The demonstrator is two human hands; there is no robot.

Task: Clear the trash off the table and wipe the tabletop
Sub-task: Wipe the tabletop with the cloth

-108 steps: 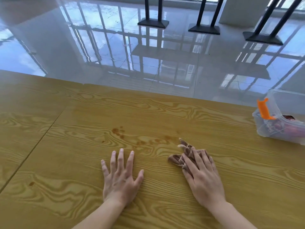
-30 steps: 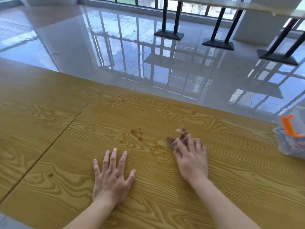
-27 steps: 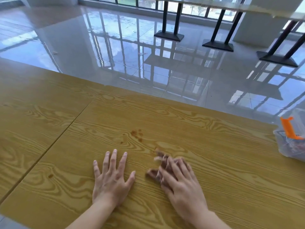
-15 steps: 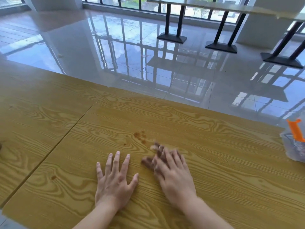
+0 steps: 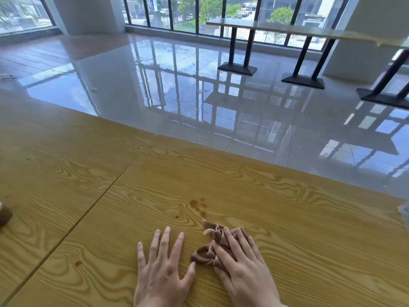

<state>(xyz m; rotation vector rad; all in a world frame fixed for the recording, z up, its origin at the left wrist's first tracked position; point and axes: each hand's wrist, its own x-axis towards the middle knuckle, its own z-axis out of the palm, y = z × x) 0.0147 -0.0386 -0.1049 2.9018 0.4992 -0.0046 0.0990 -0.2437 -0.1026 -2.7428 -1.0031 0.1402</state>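
Far left edge of the table (image 5: 66, 173): a dark brown rounded object (image 5: 4, 216), cut off by the frame; cannot tell what it is. A seam runs diagonally through the wood-grain top, left of centre. A small brown spot (image 5: 78, 263) sits just right of the seam, near the front edge.

Left hand (image 5: 163, 275): flat on the table, palm down, fingers spread wide and straight, thumb angled out toward the cloth. It holds nothing. Thumb tip lies just beside the cloth's near edge; contact not certain.

Beyond the two hands: a cluster of brown stains (image 5: 198, 204) on the tabletop, unwiped, just past the cloth's far tip.

Brown cloth (image 5: 209, 247): crumpled, pale frayed threads at the far end, lying on the table between the hands and under the right fingers.

Right hand (image 5: 243, 264): palm down over the cloth, fingers extended and slightly parted, pressing it to the tabletop rather than gripping it.

Background: glossy tiled floor (image 5: 199, 89), black-legged tables, windows.
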